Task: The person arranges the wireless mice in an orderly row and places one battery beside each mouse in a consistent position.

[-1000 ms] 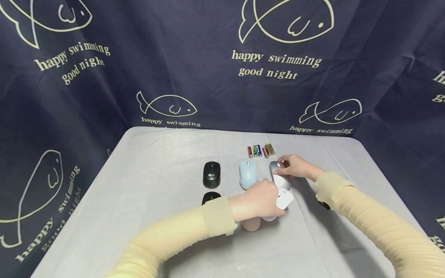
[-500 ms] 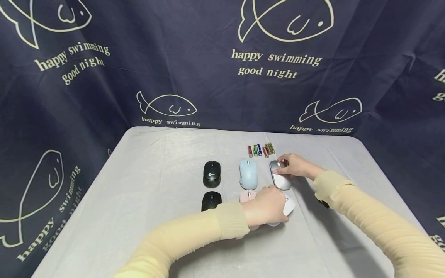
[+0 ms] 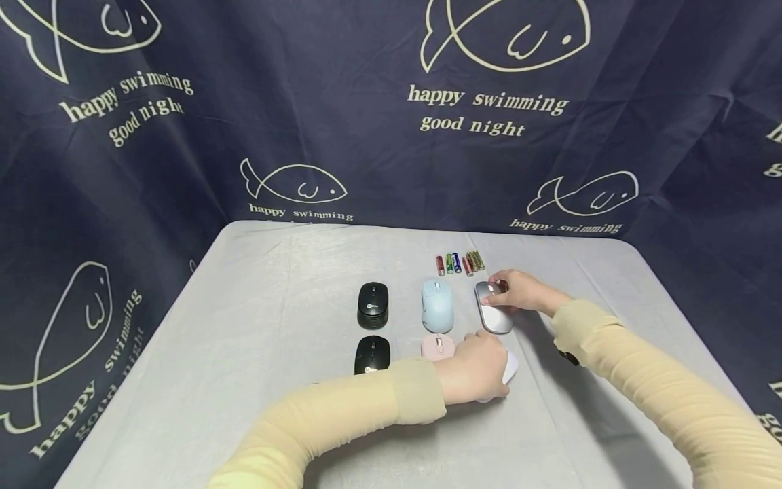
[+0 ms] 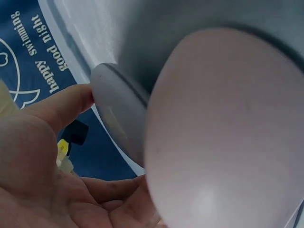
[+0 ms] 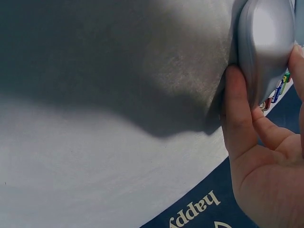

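My left hand (image 3: 478, 367) grips a white computer mouse (image 3: 510, 368) at the front right of the group, covering most of it in the head view. The left wrist view shows thumb and fingers at opposite edges of that mouse, beside a pink mouse (image 4: 228, 128) that looms large. Behind it, my right hand (image 3: 527, 293) holds a silver-grey mouse (image 3: 496, 319) by its sides. In the right wrist view this grey mouse lies on the tabletop between the thumb and fingers. A light blue mouse (image 3: 437, 305) lies to its left.
Two black mice stand in a column on the left, the rear black mouse (image 3: 373, 305) behind the front black mouse (image 3: 372, 354). Several batteries (image 3: 458, 263) lie in a row at the back. A dark blue printed curtain (image 3: 391, 136) hangs behind the white table (image 3: 275, 285).
My left hand has moved slightly right and toward the front edge with the white mouse, uncovering the pink mouse's front. The right hand stays on the grey mouse.
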The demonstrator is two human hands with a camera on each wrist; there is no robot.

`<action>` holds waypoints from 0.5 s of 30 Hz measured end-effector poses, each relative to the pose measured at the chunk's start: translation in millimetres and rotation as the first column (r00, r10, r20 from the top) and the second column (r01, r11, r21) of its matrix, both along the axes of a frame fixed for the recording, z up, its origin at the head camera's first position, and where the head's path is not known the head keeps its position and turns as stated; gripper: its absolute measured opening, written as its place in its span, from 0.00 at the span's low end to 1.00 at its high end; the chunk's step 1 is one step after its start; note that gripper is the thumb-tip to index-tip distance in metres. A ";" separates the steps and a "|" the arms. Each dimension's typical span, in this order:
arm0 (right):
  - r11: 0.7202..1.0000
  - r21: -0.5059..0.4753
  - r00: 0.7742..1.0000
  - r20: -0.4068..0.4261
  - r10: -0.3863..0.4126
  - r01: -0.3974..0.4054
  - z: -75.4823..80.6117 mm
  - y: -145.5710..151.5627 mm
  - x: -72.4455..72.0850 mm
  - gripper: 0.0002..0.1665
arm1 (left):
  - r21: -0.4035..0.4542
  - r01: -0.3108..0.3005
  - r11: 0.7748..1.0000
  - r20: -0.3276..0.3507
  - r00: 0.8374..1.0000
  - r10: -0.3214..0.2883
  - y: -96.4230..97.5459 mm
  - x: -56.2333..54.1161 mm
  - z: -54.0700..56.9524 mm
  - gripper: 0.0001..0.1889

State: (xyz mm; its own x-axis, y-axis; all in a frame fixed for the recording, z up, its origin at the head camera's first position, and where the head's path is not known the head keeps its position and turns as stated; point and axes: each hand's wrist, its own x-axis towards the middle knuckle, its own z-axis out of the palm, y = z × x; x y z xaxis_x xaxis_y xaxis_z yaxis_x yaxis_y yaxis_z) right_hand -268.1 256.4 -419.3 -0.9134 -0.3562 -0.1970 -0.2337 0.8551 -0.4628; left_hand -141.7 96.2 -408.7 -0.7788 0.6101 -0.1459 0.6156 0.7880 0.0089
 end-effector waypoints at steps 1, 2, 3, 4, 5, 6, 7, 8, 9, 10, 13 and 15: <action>1.000 0.000 1.000 -0.003 0.003 -0.003 -0.4 0.3 -0.1 0.35 | 0.001 0.009 1.000 -0.001 1.000 -0.009 -0.4 0.5 -0.6 0.27; 1.000 -0.002 1.000 -0.006 0.004 -0.005 -1.0 0.6 -0.3 0.35 | 0.003 0.013 1.000 -0.002 1.000 -0.013 -0.6 0.8 -1.6 0.27; 1.000 -0.005 1.000 -0.006 0.006 -0.006 -1.5 0.8 -0.4 0.35 | 0.003 0.016 1.000 -0.003 1.000 -0.016 -0.8 1.3 -2.4 0.27; 1.000 -0.007 1.000 -0.004 0.006 -0.006 -2.0 1.0 -0.5 0.35 | 0.003 0.018 1.000 -0.006 1.000 -0.018 -0.9 1.7 -3.3 0.28; 1.000 -0.008 1.000 -0.005 0.006 -0.006 -2.5 1.2 -0.6 0.35 | -0.002 0.017 1.000 -0.014 1.000 -0.017 -0.7 2.1 -4.2 0.28; 1.000 -0.008 1.000 -0.005 0.007 -0.007 -2.9 1.4 -0.7 0.35 | -0.007 0.013 1.000 -0.019 1.000 -0.014 -0.4 2.5 -5.2 0.28; 1.000 -0.011 1.000 -0.002 0.006 -0.006 -3.1 1.4 -0.7 0.35 | -0.013 0.008 1.000 -0.023 1.000 -0.008 0.1 2.9 -6.1 0.29; 1.000 -0.012 1.000 -0.001 0.004 -0.004 -3.2 1.5 -0.7 0.35 | -0.022 0.001 1.000 -0.027 1.000 -0.002 0.9 3.1 -6.9 0.29; 1.000 -0.016 1.000 0.005 0.002 -0.002 -2.9 1.4 -0.6 0.36 | -0.029 -0.003 1.000 -0.029 1.000 0.002 1.4 3.2 -7.2 0.30; 1.000 -0.018 1.000 0.007 0.000 0.000 -2.5 1.2 -0.6 0.36 | -0.035 -0.007 0.999 -0.028 1.000 0.006 2.0 3.0 -7.7 0.31; 1.000 -0.028 1.000 0.024 -0.008 0.009 -1.9 1.4 -1.1 0.36 | -0.036 -0.002 0.999 0.006 1.000 0.002 1.9 0.7 -7.6 0.37; 0.999 -0.039 0.999 0.042 -0.017 0.018 -1.7 1.7 -1.8 0.38 | -0.040 0.031 0.999 0.030 0.999 -0.029 0.3 -2.1 -6.7 0.42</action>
State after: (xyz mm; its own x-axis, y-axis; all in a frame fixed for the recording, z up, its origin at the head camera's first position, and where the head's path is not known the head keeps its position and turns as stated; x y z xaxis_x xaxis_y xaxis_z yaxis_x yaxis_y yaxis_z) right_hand -269.9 258.1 -421.0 -0.9109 -0.3486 -0.2208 -0.1990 0.8399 -0.5049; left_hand -143.8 96.5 -415.4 -0.7552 0.6262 -0.1936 0.6390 0.7692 -0.0046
